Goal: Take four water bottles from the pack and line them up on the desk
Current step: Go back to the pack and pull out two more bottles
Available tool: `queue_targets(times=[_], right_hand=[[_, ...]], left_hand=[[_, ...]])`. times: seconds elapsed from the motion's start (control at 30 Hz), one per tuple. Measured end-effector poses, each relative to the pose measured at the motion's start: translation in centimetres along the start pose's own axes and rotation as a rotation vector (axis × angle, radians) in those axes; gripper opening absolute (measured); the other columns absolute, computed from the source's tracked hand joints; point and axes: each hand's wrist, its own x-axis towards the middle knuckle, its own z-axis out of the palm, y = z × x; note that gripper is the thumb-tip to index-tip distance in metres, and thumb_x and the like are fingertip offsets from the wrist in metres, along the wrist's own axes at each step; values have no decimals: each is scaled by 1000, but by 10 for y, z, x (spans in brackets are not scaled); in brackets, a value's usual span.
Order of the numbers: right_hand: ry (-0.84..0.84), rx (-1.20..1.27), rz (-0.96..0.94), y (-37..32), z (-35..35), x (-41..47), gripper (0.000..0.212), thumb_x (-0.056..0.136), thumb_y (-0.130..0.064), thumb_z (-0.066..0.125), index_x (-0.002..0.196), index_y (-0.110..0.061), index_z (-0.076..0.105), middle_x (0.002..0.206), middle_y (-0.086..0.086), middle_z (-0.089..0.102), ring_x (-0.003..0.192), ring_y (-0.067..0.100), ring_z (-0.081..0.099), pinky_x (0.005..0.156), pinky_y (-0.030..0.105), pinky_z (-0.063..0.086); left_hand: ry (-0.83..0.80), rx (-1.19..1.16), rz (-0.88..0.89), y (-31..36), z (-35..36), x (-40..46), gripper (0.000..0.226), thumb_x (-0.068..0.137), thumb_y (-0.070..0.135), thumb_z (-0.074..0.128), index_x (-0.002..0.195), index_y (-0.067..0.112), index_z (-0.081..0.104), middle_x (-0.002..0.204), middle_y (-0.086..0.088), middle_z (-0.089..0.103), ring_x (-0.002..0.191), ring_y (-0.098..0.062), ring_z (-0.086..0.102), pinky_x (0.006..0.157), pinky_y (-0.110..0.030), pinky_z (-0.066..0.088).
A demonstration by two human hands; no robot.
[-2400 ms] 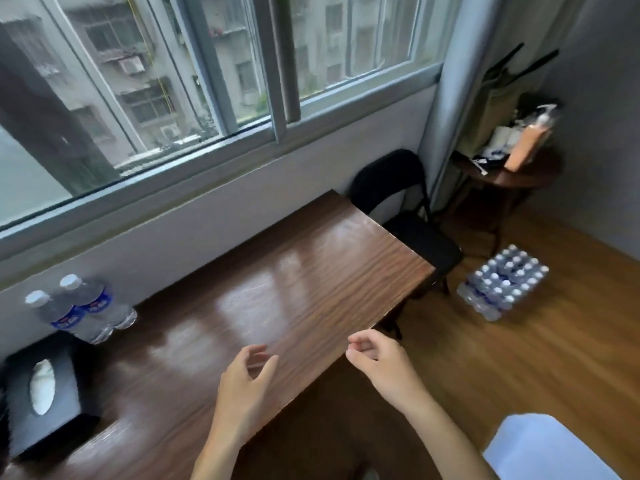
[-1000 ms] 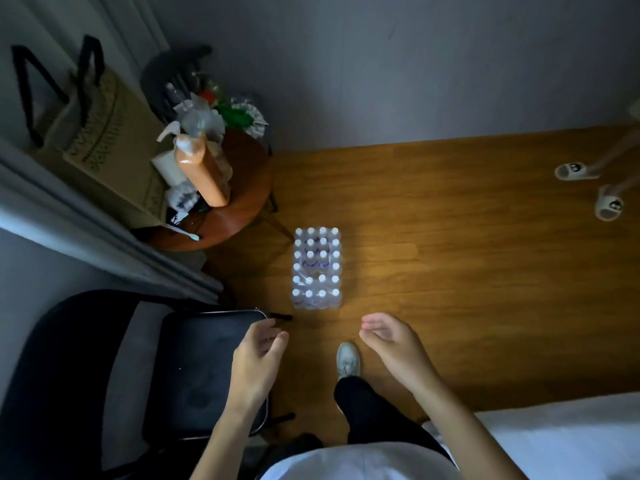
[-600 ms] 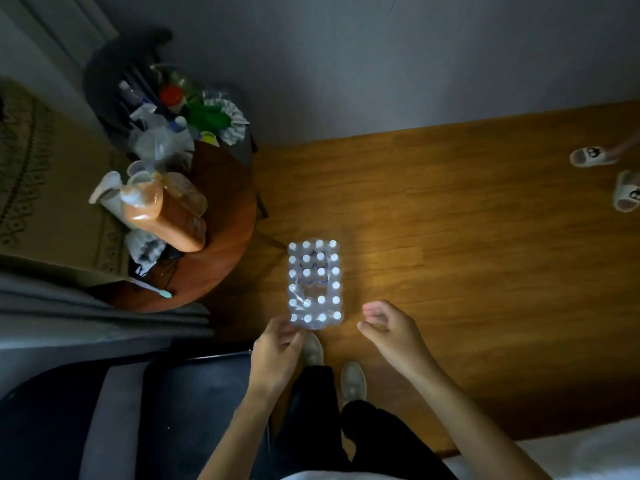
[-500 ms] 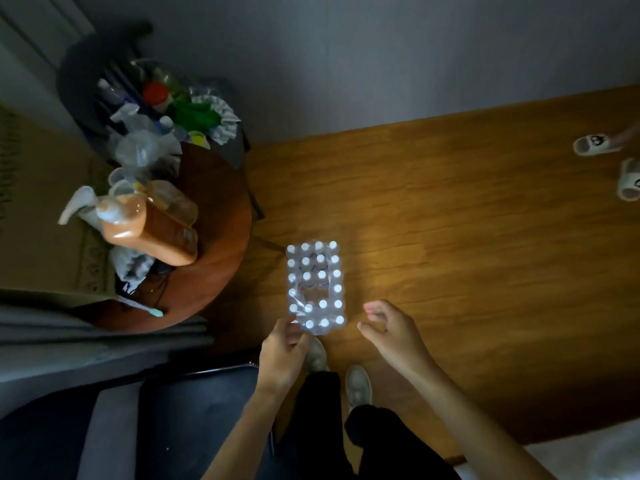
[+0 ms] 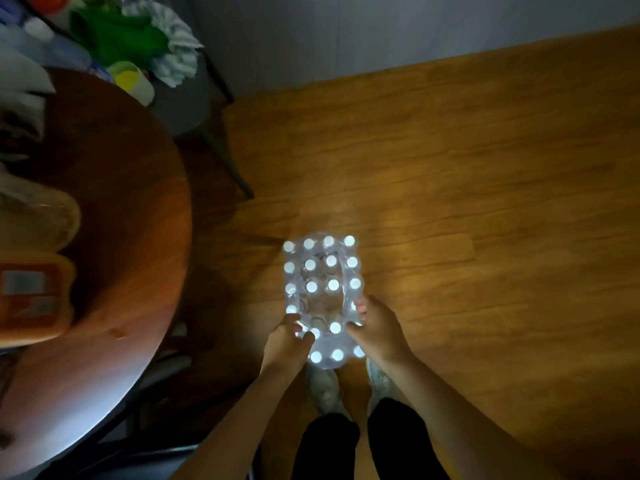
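The plastic-wrapped pack of water bottles (image 5: 322, 268) stands on the wooden floor, seen from above with several white caps glowing. Its wrap is torn open in the middle, leaving a gap with no caps. My left hand (image 5: 285, 342) is at the near-left corner, fingers curled on a bottle cap there. At the near-right edge my right hand (image 5: 377, 329) pinches the wrap or an edge bottle between thumb and fingers; which one is unclear. The desk is out of view.
A round brown side table (image 5: 138, 237) fills the left side, holding an orange bottle (image 5: 31, 299) and green and white clutter (image 5: 138, 39). My shoes (image 5: 323, 386) stand just behind the pack. A grey wall (image 5: 381, 36) runs along the top; bare wooden floor (image 5: 485, 202) lies to the right.
The view turned from the desk to the floor and dropped close over the pack. Both hands went from hovering apart to gripping the pack's near end.
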Motion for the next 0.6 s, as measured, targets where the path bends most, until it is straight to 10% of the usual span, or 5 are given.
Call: queue_targets(times=[0.37, 0.6], right_hand=[[3, -270, -67, 95, 104, 186, 45, 84, -40, 66, 120, -15, 53, 114, 7, 62, 104, 25, 63, 84, 38, 55], [23, -414, -155, 118, 144, 218, 45, 92, -16, 60, 133, -14, 43, 131, 14, 50, 112, 30, 61, 89, 36, 51]], left_hand=[[141, 178, 74, -14, 102, 196, 62, 88, 25, 67, 143, 11, 43, 139, -13, 55, 126, -30, 55, 103, -32, 43], [142, 353, 71, -46, 123, 233, 60, 92, 29, 61, 146, 13, 39, 133, -17, 47, 120, -32, 56, 99, -36, 45]])
